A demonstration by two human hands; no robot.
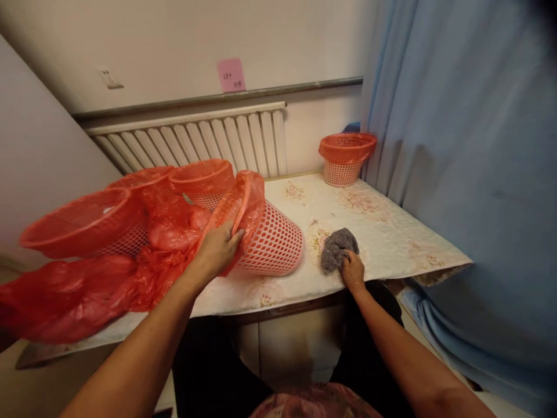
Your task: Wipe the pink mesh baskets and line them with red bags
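Note:
My left hand [217, 247] grips the bag-covered rim of a pink perforated wastebasket [276, 241], which lies tilted on its side with its base to the right. A red plastic bag [250, 203] lines it and folds over its rim. In my right hand [352, 270] is a bunched grey cloth [339, 247], resting on or just above the flowered tablecloth [374, 232]. Loose red plastic bags [96, 290] lie heaped to the left of my left hand.
Several other red-lined baskets [82, 223] stand at the left, and one lined basket [343, 162] stands at the far right corner. Behind the table are a white radiator [195, 139] and a pipe [304, 85]. A blue curtain [456, 145] hangs along the right side.

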